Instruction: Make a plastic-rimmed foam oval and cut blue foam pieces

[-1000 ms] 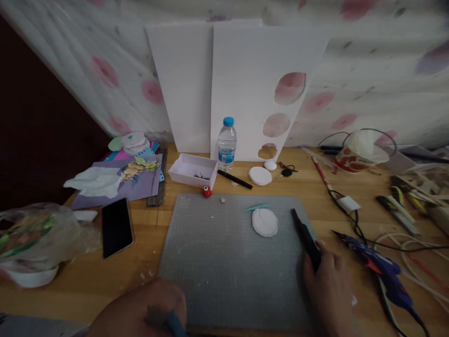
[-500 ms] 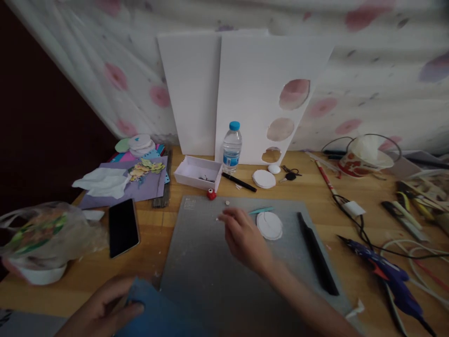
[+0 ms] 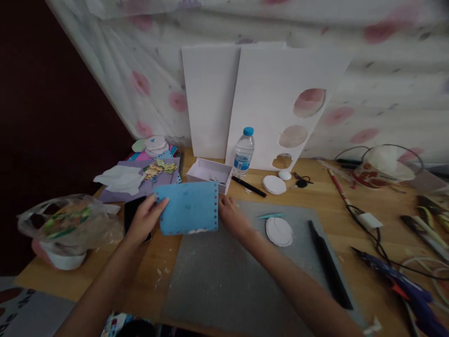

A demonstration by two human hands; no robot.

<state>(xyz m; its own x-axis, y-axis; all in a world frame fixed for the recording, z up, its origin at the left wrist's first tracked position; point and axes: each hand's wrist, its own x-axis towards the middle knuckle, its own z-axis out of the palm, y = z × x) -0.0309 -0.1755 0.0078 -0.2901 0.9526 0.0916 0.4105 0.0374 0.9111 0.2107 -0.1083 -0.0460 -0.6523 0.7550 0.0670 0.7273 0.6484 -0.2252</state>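
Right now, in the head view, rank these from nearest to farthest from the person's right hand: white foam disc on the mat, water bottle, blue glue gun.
From the right hand:
1. White foam disc, just right of it on the grey mat.
2. Water bottle, behind it by the boards.
3. Blue glue gun, far right on the table.

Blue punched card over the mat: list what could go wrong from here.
The blue card, held up by the left hand and right hand, may hide the white box behind it, so a forward move might knock it. A sweeping right forearm could nudge the white disc.
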